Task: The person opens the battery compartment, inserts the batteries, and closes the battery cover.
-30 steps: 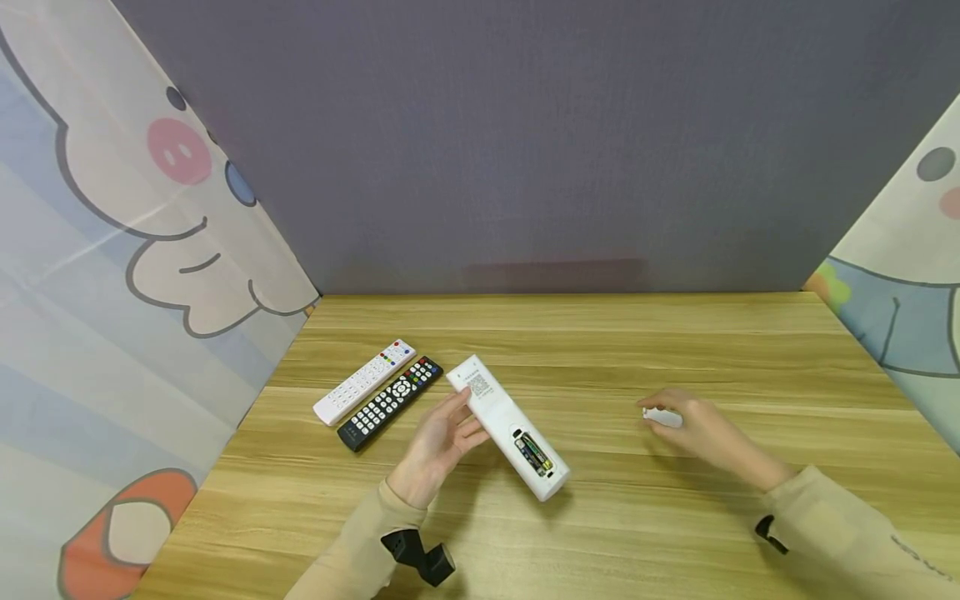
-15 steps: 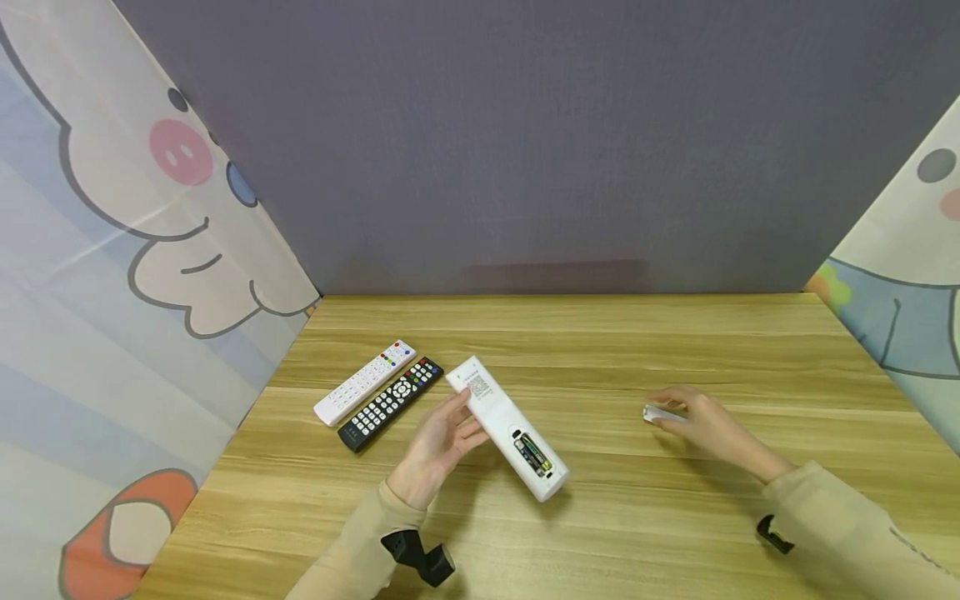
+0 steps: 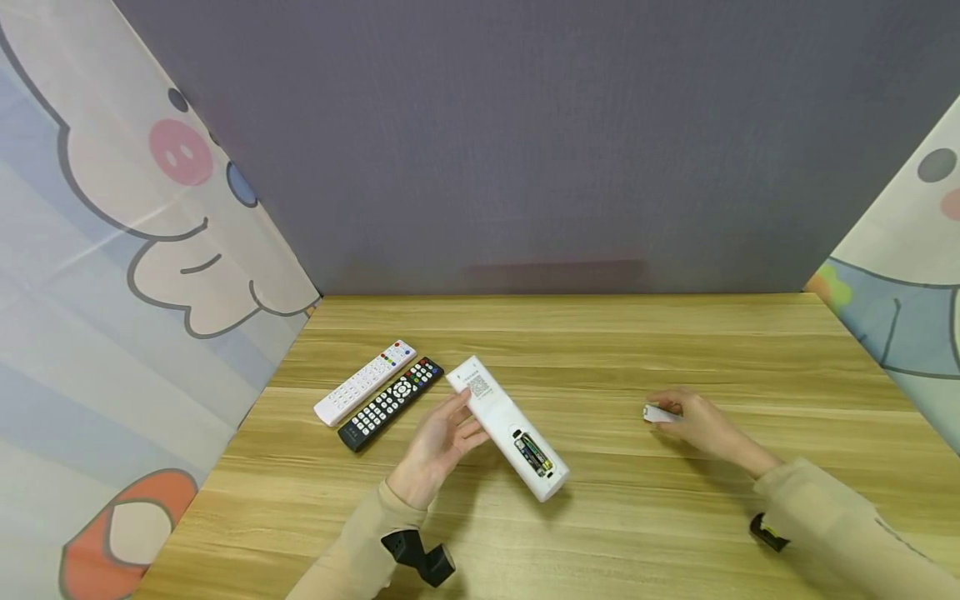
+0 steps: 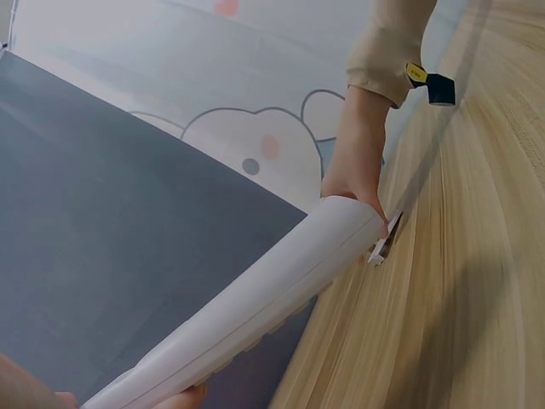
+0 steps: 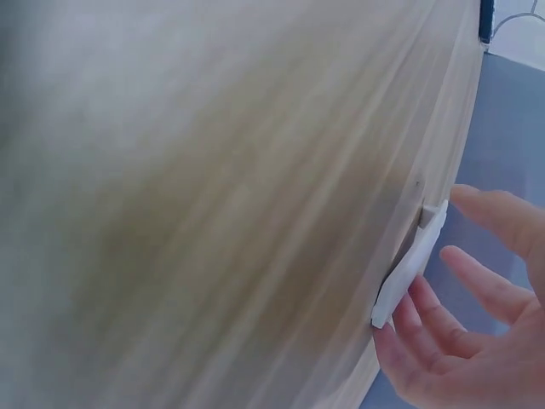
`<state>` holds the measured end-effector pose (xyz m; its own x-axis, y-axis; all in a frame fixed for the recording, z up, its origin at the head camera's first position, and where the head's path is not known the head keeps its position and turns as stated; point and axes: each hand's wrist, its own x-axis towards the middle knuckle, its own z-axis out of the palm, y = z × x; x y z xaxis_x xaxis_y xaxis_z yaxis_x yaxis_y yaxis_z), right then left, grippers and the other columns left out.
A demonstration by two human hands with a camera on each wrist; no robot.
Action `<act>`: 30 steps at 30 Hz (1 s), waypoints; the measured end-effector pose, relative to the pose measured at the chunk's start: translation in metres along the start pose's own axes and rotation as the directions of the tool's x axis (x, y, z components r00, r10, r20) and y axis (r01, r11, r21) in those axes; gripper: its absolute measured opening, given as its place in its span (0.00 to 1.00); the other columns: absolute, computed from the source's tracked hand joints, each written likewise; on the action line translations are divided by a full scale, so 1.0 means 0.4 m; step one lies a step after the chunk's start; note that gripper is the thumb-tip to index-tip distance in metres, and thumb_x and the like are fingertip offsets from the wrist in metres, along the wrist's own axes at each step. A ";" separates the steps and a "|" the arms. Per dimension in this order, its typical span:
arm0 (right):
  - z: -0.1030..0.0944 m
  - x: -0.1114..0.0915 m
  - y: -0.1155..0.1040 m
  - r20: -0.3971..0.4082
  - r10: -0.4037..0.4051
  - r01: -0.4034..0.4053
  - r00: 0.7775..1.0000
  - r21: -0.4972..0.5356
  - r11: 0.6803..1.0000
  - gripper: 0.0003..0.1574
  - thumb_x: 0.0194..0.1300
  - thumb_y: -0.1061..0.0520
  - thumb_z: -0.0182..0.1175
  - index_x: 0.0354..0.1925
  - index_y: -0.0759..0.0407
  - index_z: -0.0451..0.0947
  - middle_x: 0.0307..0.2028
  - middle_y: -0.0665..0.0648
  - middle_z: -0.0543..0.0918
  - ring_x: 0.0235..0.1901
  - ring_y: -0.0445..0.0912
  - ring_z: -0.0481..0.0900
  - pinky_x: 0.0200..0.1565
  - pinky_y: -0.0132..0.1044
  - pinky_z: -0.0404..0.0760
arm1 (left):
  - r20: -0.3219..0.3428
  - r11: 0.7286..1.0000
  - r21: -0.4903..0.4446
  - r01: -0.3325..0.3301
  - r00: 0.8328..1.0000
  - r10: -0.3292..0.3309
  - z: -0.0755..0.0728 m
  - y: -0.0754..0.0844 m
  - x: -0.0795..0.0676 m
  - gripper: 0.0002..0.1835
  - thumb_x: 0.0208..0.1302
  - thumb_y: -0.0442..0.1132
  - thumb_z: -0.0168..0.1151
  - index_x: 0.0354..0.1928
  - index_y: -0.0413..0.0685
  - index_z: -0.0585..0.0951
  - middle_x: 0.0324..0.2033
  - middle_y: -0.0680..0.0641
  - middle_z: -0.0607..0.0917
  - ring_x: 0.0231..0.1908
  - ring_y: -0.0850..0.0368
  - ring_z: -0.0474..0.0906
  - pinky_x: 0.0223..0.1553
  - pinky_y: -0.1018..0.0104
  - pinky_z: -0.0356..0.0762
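My left hand (image 3: pixel 435 450) holds a white remote control (image 3: pixel 498 417) back side up, thumb along its edge and fingers beneath. Its battery compartment (image 3: pixel 533 454) is uncovered, with batteries visible inside. In the left wrist view the remote (image 4: pixel 255 298) slants across the picture. Farther right, my right hand (image 3: pixel 697 425) holds a small white battery cover (image 3: pixel 660 414) low over the wooden table. The right wrist view shows the cover (image 5: pixel 409 277) close to the tabletop, fingertips along its side and the thumb near its upper end.
A white remote (image 3: pixel 364 383) and a black remote (image 3: pixel 390 404) lie side by side, buttons up, on the table (image 3: pixel 600 350) to the left. A grey panel (image 3: pixel 555 150) stands behind, with cartoon-print curtains (image 3: pixel 97 275) at both sides.
My right hand brings the battery cover slightly rightward and changes its angle, then stays nearly in place while its forearm shifts a little. The left hand and its remote hold still.
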<state>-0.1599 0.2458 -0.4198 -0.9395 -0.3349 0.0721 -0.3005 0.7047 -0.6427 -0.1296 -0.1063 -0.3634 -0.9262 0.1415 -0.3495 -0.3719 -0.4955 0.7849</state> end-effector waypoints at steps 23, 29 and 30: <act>0.013 0.009 -0.008 0.005 0.018 -0.018 1.000 -0.086 0.996 0.19 0.47 0.66 0.63 0.40 0.73 0.75 0.31 0.60 0.76 0.31 0.49 0.73 0.30 0.38 0.75 | 0.005 1.000 -0.001 0.004 1.000 -0.004 0.004 0.000 -0.001 0.19 0.66 0.38 0.45 0.55 0.36 0.62 0.36 0.46 0.77 0.34 0.54 0.79 0.46 0.56 0.76; 0.014 0.009 -0.018 -0.014 0.017 -0.018 1.000 -0.080 0.997 0.18 0.47 0.65 0.64 0.40 0.71 0.75 0.31 0.59 0.77 0.30 0.47 0.73 0.29 0.36 0.74 | 0.010 1.000 -0.002 0.005 1.000 -0.005 0.005 0.001 -0.001 0.20 0.66 0.38 0.45 0.56 0.35 0.62 0.37 0.46 0.77 0.34 0.53 0.79 0.46 0.55 0.76; 0.015 0.009 -0.021 -0.014 0.019 -0.020 1.000 -0.075 0.997 0.18 0.47 0.65 0.64 0.40 0.70 0.75 0.31 0.59 0.77 0.31 0.48 0.73 0.29 0.37 0.74 | 0.011 1.000 -0.001 0.004 1.000 -0.004 0.005 0.001 -0.001 0.20 0.66 0.38 0.45 0.56 0.35 0.62 0.37 0.46 0.77 0.34 0.53 0.79 0.46 0.55 0.76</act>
<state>-0.1599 0.2351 -0.4186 -0.9473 -0.3126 0.0704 -0.2931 0.7564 -0.5848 -0.1295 -0.1050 -0.3618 -0.9251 0.1529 -0.3475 -0.3760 -0.4956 0.7830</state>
